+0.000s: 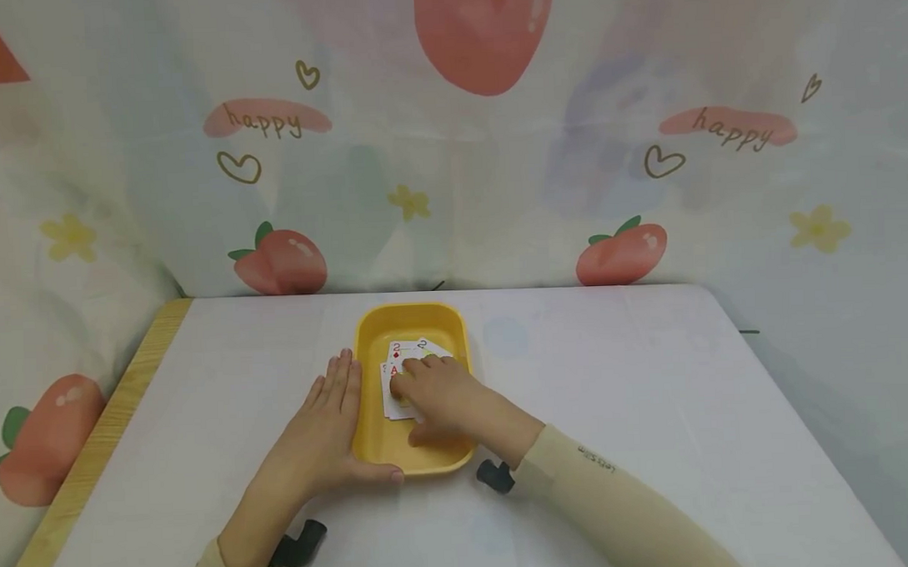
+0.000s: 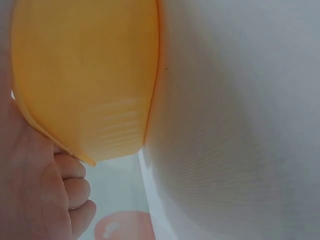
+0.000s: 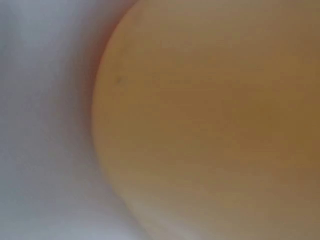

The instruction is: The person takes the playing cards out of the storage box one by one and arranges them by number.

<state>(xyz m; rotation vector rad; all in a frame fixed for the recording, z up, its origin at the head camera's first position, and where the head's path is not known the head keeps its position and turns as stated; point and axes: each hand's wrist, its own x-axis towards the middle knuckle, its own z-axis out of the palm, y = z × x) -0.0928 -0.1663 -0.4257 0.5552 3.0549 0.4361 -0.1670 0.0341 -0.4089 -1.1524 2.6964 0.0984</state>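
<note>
A yellow plastic tray (image 1: 379, 445) with rounded corners holds several playing cards (image 1: 406, 349), a red two and a red ace among them. My left hand (image 1: 320, 442) lies along the tray's left side with straight fingers, its thumb stretched across the near rim. In the left wrist view, that hand (image 2: 32, 185) is right at the rim of the tray (image 2: 95, 70). My right hand (image 1: 443, 396) reaches over the right rim onto the cards, thumb spread away from the fingers, covering part of them. The right wrist view shows only the blurred tray (image 3: 200, 125) wall.
The tray stands on a white-covered table (image 1: 615, 378), towards its far edge. A wooden strip (image 1: 92, 463) shows along the table's left edge. Behind hangs a printed curtain (image 1: 480, 166) with fruit and hearts. A black wrist strap end (image 1: 300, 546) sticks out below the left wrist.
</note>
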